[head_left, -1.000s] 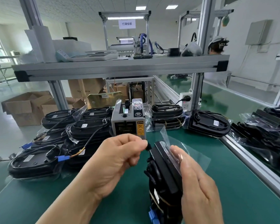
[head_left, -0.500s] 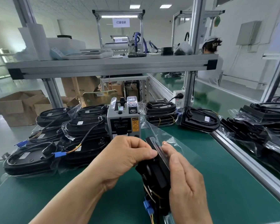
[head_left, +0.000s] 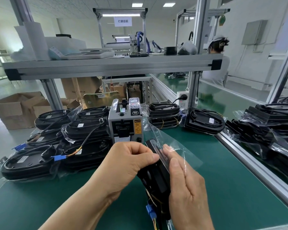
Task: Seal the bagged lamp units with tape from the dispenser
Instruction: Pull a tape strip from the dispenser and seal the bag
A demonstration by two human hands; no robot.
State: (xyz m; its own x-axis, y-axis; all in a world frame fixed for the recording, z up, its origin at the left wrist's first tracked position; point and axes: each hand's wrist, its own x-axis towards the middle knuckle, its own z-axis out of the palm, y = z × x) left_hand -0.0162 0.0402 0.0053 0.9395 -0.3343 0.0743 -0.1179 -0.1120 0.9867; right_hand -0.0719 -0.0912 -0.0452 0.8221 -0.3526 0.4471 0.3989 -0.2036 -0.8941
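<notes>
A black lamp unit (head_left: 158, 178) stands on edge in its clear plastic bag (head_left: 178, 145), low in the middle of the view. My left hand (head_left: 128, 165) has its fingers curled on the unit's upper left side, thumb pinching the bag's top edge. My right hand (head_left: 186, 188) lies against the unit's right face with straight fingers, pressing the bag film flat. The loose bag flap sticks up and to the right. The grey tape dispenser (head_left: 125, 122) stands just behind my hands. A blue connector (head_left: 150, 211) hangs at the unit's bottom.
Several bagged black lamp units (head_left: 83, 130) are piled left of the dispenser, and more (head_left: 204, 122) lie to its right on the green bench (head_left: 231, 188). An aluminium rail (head_left: 256, 166) borders the right. A shelf beam (head_left: 113, 65) spans overhead. A person (head_left: 218, 63) works beyond.
My hands have come closer together on the unit's top; the left thumb has moved onto the bag edge and the right hand's fingers have flattened the film. The view shifted slightly.
</notes>
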